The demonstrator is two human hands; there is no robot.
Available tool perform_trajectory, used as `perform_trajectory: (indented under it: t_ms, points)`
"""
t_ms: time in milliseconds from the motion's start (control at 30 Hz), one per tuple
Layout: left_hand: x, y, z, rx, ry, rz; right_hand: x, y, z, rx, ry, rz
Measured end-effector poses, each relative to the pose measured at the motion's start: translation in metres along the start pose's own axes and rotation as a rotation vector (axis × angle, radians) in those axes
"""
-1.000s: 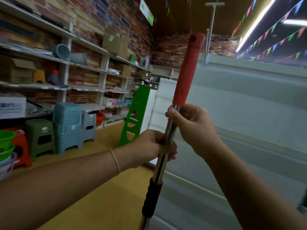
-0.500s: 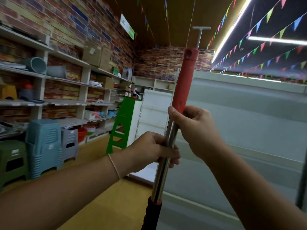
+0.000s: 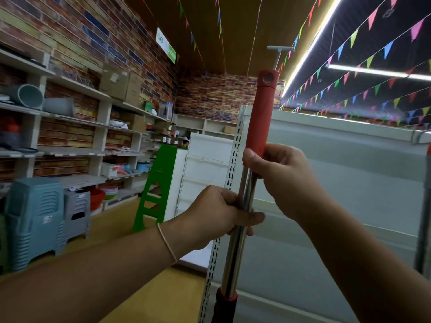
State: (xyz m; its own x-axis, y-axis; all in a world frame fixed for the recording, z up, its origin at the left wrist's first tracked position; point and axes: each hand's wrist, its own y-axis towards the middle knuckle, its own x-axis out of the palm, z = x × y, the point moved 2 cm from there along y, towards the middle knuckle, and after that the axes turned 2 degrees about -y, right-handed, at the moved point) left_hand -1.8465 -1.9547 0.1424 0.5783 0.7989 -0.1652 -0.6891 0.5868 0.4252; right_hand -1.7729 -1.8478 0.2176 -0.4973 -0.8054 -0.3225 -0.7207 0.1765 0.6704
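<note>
Yellow floor lies below my arms at 6 o'clock, a white shelving panel stands close at 3, stacked blue stools sit at 9, and a brick wall closes the room at 12. My left hand is wrapped round the steel pole at centre. My right hand clamps it just above, at the foot of its red grip, which rises toward 12.
</note>
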Motion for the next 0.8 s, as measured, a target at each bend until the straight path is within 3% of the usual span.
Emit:
perform_trajectory:
  t_ms: [800]
  points:
    - [0.002,0.043,-0.005,0.0,0.019,0.048,-0.007,0.035,0.017,0.058,-0.045,0.013]
